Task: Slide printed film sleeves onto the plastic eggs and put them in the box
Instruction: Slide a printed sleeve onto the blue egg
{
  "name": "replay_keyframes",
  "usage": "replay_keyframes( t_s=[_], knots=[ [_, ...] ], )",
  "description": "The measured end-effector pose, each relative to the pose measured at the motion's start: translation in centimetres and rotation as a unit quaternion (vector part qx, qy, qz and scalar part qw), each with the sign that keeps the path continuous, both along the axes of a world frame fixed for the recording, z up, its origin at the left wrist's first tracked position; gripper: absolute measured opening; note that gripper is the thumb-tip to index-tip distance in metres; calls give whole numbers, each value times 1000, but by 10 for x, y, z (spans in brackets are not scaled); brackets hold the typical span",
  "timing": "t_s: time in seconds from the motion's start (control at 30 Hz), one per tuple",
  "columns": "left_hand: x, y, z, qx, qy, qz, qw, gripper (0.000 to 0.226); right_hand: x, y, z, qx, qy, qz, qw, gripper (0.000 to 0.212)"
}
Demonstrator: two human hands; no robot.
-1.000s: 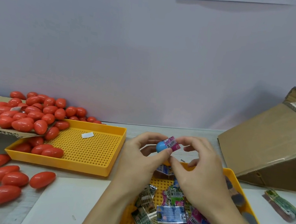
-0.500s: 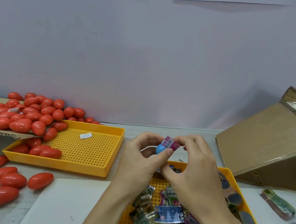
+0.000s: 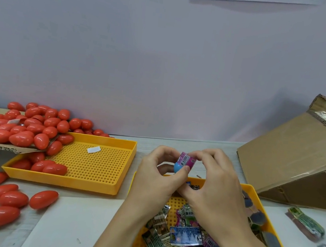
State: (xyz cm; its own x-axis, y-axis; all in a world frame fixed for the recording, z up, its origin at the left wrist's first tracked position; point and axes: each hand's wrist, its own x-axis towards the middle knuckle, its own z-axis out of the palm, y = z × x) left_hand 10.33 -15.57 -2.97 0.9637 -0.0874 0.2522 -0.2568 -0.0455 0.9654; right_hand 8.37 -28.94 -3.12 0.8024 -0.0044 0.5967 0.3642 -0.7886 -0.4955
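Pale grey tabletop (image 3: pixel 176 144) against a plain lilac wall. Raised above the near yellow tray (image 3: pixel 259 195), a blue egg (image 3: pixel 178 166) with a pink printed sleeve (image 3: pixel 187 159) partly drawn over it, blue end bare and pointing left. Left hand (image 3: pixel 158 175) curled round the egg, thumb tip against the sleeve's lower edge; right hand (image 3: pixel 212 181) pinching the sleeve's far end from above with bent fingers, both wrists reaching up from the bottom of the frame. Loose flat sleeves (image 3: pixel 184 236) heaped in the tray below. Cardboard box (image 3: pixel 294 163) tipped on its side to the right, well apart from the hands. Red eggs (image 3: pixel 26 129) spilling off a cardboard flap into a second yellow tray (image 3: pixel 97 168) on the left, more lying on the table. Likely risks: film creasing or splitting if pulled askew, or the smooth egg slipping out of the pinch.
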Motion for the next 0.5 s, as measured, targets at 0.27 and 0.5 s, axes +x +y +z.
replay_keyframes(
  t_s=[0.27, 0.5],
  knots=[
    [-4, -4, 4, 59, -18, -52, 997, 16, -2, 1, 0, -14, -10, 33, 999, 42],
    [-5, -1, 6, 87, -16, -64, 994, 25, -3, -2, 3, -19, -15, 45, 999, 47]
  ],
)
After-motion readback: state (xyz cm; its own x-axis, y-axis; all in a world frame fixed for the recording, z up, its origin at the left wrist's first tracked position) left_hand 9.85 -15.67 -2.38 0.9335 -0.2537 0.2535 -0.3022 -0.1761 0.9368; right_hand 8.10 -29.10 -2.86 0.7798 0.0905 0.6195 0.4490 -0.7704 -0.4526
